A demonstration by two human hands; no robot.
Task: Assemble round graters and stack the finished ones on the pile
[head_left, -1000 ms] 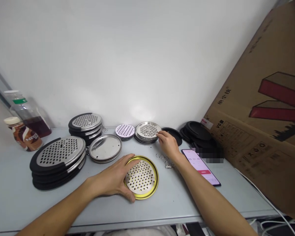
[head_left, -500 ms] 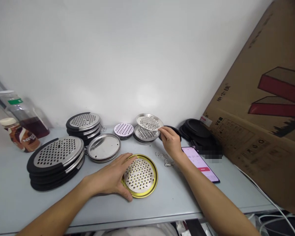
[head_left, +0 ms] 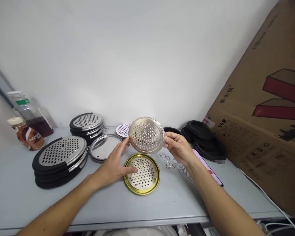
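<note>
My right hand (head_left: 178,146) pinches the right rim of a round silver grater plate (head_left: 147,135), which is raised and tilted with its perforated face towards me. At that plate's left rim are the fingertips of my left hand (head_left: 115,164); whether they touch it I cannot tell. The left fingers and thumb are spread apart, the thumb over a second round grater plate with a yellow-gold rim (head_left: 142,191) lying flat on the table. Between my right forearm and that plate lie several small wire rings (head_left: 170,164).
To the left are stacks of black-edged round graters (head_left: 60,154), (head_left: 87,122), a plain metal disc (head_left: 104,147) and two bottles (head_left: 26,134). A white-faced grater (head_left: 123,129) is behind. Black round parts (head_left: 200,131), a phone (head_left: 212,172) and a large cardboard box (head_left: 265,131) stand right.
My right hand has brought the silver grater plate from the back stack towards me and tilted it up. My left hand has lifted from the yellow-rimmed plate towards the raised one.
</note>
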